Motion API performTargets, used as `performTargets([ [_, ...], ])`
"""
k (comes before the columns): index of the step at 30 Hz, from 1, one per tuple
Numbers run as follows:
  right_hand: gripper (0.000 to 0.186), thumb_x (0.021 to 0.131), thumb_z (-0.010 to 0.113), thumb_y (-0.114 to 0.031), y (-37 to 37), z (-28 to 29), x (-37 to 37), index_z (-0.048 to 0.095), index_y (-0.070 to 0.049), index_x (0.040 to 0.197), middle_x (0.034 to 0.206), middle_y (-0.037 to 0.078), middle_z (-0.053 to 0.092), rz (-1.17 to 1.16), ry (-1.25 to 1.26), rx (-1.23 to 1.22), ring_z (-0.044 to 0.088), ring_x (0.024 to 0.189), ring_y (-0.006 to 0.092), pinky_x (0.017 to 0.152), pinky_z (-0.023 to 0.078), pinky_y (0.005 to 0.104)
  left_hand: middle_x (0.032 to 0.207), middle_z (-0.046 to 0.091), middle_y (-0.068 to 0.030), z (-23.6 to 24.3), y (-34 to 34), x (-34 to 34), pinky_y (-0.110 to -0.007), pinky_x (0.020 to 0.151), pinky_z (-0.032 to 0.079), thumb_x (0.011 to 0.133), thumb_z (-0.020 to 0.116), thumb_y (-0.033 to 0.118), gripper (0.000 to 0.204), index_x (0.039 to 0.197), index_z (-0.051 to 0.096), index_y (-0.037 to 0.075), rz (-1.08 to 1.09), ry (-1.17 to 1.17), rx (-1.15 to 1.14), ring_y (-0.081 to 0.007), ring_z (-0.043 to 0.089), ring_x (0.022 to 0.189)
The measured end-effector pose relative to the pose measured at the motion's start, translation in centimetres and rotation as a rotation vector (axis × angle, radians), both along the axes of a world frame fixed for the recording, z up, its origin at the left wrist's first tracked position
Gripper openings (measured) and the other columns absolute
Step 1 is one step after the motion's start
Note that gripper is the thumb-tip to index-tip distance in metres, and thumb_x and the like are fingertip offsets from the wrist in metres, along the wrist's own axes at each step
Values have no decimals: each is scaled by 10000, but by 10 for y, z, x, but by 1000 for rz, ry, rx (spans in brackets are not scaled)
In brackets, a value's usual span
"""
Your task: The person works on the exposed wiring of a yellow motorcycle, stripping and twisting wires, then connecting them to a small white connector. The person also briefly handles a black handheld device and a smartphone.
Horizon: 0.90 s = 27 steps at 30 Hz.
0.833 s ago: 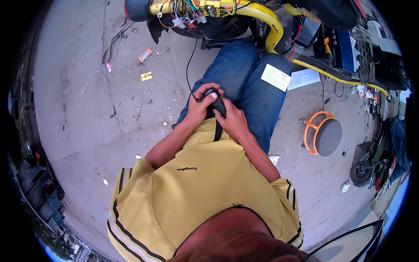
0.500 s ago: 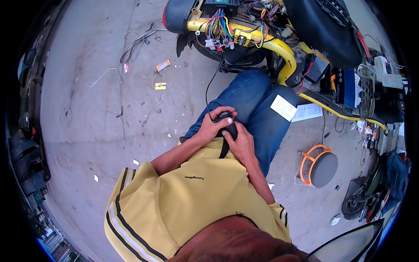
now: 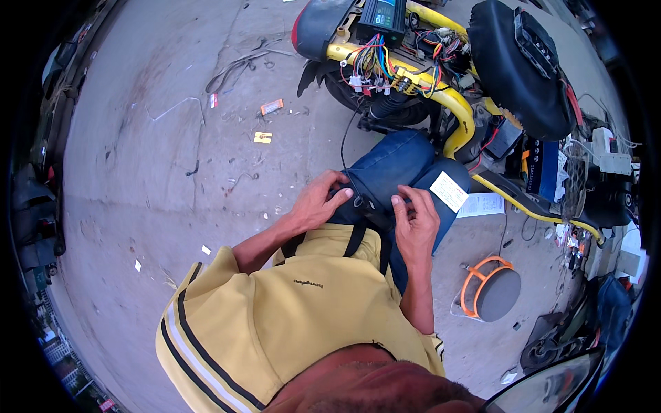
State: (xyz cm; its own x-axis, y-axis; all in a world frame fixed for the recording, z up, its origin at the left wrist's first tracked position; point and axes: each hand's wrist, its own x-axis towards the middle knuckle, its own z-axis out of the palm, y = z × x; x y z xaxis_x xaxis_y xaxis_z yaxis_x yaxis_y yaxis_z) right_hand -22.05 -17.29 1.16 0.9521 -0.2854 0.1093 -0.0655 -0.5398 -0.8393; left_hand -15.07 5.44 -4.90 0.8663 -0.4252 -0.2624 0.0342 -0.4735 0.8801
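Note:
A black tube-shaped part (image 3: 372, 213), much like a handlebar grip, lies on my lap between my two hands. One end shows a dark round opening. A thin black cable (image 3: 343, 148) runs from near it up toward the yellow-framed electric scooter (image 3: 451, 113). On the part's left, my left hand (image 3: 322, 201) has its thumb and forefinger apart, close to the cable. My right hand (image 3: 417, 219) is raised to the right of the part, fingers bent, with nothing visible in it.
Bundled coloured wires (image 3: 379, 65) and a black box (image 3: 381, 22) are exposed on the scooter, beside its black seat (image 3: 516, 69). A white printed card (image 3: 449, 191) rests on my right knee. An orange-framed stool (image 3: 497, 292) stands at the right. Straps (image 3: 237, 69) and small litter lie on the ground.
Both hands have let go of the black part and moved apart, the right one rising to the right. The part now rests on my lap. The whole view has shifted slightly.

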Motion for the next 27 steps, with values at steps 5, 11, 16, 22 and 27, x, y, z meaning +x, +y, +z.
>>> performTargets([
  [5, 214, 937, 759, -22, 16, 43, 59, 737, -2, 1149, 1059, 111, 713, 73, -293, 44, 683, 755, 165, 638, 550, 285, 912, 703, -10, 21, 14, 77, -240, 642, 456, 1043, 685, 257, 262, 1153, 699, 20, 370, -77, -454, -52, 540, 753],
  [11, 297, 919, 791, -92, 59, 55, 146, 708, -13, 1193, 1086, 134, 720, 124, -548, -237, 696, 699, 208, 621, 572, 332, 853, 690, -5, 90, 8, 163, -227, 573, 408, 999, 749, 305, 323, 1107, 725, 2, 365, -180, -497, -44, 509, 659],
  [16, 362, 921, 788, -201, 77, 41, 173, 659, -17, 1205, 1042, 170, 701, 74, -525, -419, 728, 805, 360, 666, 598, 441, 775, 679, -8, 101, -3, 197, -253, 559, 414, 953, 789, 357, 382, 992, 761, -22, 252, -371, -108, -57, 536, 655],
  [22, 306, 926, 776, -210, 79, 35, 181, 653, -25, 1137, 1001, 182, 695, 71, -397, -482, 725, 803, 398, 668, 597, 473, 726, 697, -29, 107, -13, 204, -271, 584, 457, 959, 758, 324, 378, 934, 767, -53, 175, -365, 13, -70, 578, 653],
  [27, 265, 925, 766, -186, 72, 36, 183, 654, -37, 1114, 975, 172, 701, 62, -409, -511, 721, 784, 406, 666, 594, 487, 752, 718, -36, 100, -15, 208, -279, 585, 483, 968, 726, 273, 329, 928, 766, -51, 144, -360, -29, -67, 601, 652],
])
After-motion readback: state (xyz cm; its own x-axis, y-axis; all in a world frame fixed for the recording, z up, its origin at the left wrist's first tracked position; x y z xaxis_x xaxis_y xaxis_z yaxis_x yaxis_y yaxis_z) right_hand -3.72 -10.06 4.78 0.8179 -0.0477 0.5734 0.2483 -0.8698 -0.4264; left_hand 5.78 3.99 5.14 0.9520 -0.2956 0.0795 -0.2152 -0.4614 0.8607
